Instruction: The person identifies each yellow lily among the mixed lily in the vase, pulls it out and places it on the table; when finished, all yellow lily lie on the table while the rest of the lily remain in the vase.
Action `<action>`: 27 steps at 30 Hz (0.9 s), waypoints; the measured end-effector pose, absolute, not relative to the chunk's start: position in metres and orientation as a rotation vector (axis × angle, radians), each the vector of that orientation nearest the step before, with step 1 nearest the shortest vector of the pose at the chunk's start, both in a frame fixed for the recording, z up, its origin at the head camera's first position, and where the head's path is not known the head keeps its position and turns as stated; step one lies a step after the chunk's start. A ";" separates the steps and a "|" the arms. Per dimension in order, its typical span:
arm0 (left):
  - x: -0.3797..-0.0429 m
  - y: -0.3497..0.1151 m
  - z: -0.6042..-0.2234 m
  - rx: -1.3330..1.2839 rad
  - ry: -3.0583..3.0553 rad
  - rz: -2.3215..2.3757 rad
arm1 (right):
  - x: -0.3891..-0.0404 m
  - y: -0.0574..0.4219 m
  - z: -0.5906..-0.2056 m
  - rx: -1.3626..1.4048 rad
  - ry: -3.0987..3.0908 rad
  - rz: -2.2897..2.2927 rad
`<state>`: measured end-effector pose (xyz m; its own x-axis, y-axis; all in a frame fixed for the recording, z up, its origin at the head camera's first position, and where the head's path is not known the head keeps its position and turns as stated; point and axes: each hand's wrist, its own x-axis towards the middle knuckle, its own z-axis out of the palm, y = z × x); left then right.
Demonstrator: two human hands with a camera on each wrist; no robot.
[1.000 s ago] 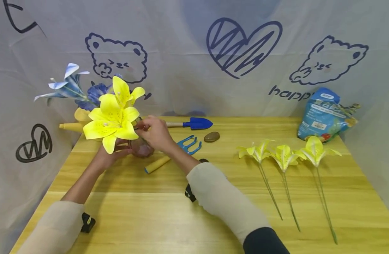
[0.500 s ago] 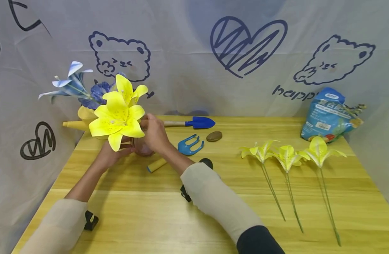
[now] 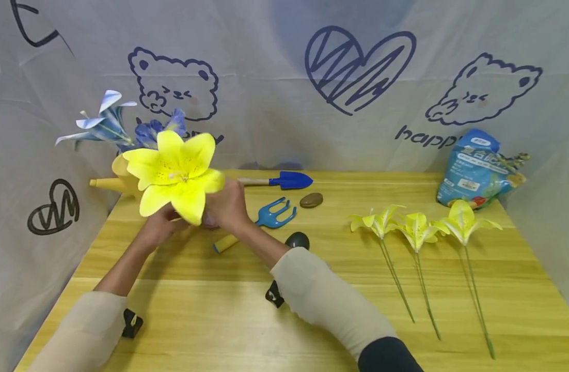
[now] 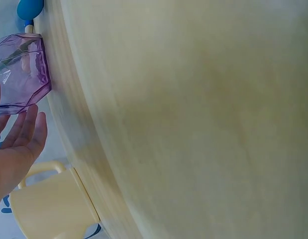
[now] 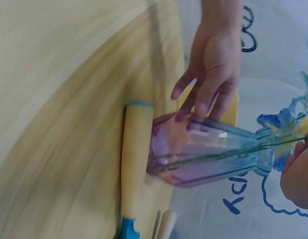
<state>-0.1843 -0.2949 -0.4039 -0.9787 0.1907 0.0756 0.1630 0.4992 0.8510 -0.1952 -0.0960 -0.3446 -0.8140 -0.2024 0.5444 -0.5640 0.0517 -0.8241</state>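
Note:
My right hand [image 3: 231, 209] pinches the green stem of a yellow lily [image 3: 177, 175] just above the mouth of a clear glass vase [image 5: 203, 149], purple at the base and bluish at the neck. The stem's lower part shows inside the vase in the right wrist view. My left hand [image 3: 161, 227] rests its extended fingertips on the vase's side. From the head view the lily bloom hides most of the vase and parts of both hands. A pale blue lily [image 3: 105, 124] and a dark blue flower [image 3: 149, 133] rise behind the yellow bloom.
A yellow watering can [image 4: 54, 204] stands left of the vase. To the right lie a blue hand fork [image 3: 271, 214], a blue trowel [image 3: 294, 180], a brown stone [image 3: 311, 200] and a dark oval object [image 3: 297, 240]. Farther right are three yellow lilies [image 3: 416, 232] and a blue bag [image 3: 468, 173].
The yellow lily has turned and shifted right, its bloom now facing the head camera more squarely. My right hand has dropped slightly with it; the left hand has stayed at the vase.

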 end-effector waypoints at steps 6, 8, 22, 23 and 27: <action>-0.185 -0.295 -0.411 0.266 2.643 1.533 | -0.191 -0.094 -0.336 0.622 -1.916 2.151; -0.186 -0.295 -0.412 0.287 2.667 1.522 | -0.186 -0.086 -0.326 0.677 -1.853 2.117; -0.186 -0.295 -0.413 0.310 2.706 1.540 | -0.186 -0.008 -0.280 0.950 -1.614 2.011; -0.186 -0.296 -0.413 0.299 2.700 1.538 | -0.185 0.003 -0.280 0.932 -1.686 1.990; -0.187 -0.296 -0.412 0.294 2.688 1.542 | -0.170 0.051 -0.275 0.829 -2.014 1.775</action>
<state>-0.1867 -0.2964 -0.4119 -0.9817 0.1776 0.0687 0.1489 0.4914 0.8581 -0.1698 0.0511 -0.2749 -0.7760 -0.2052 0.5965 -0.6175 0.0543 -0.7847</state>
